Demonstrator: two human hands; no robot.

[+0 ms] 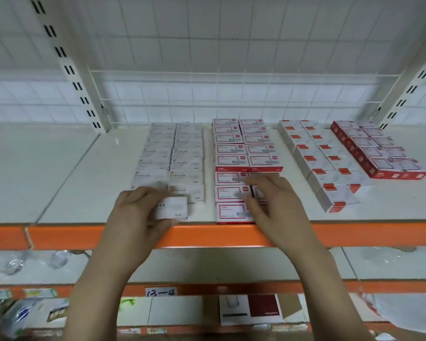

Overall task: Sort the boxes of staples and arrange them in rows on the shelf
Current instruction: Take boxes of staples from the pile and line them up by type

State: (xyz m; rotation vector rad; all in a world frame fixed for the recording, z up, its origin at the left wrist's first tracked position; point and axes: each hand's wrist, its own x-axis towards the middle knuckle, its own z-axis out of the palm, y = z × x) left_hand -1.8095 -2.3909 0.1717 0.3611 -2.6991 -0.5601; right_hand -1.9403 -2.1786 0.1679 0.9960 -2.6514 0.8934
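Observation:
Staple boxes lie in four double rows on the white shelf (71, 188). Grey-white boxes marked STAPLES (172, 156) form the left rows. Red-framed white boxes (244, 148) fill the middle rows. White boxes with red tabs (322, 158) and red-sided boxes (376, 148) lie to the right. My left hand (138, 217) grips one grey-white staple box (174, 207) at the front end of the left rows, near the shelf's edge. My right hand (276, 207) rests with spread fingers flat on the front boxes of the red-framed rows, holding nothing.
An orange beam (207, 236) runs along the shelf's front edge. White slotted uprights (84, 94) and a wire grid back panel stand behind. Lower shelves hold clear glassware (57, 259) at left, packaged goods, a red-and-white box (251, 308) and a label reading 13-4.

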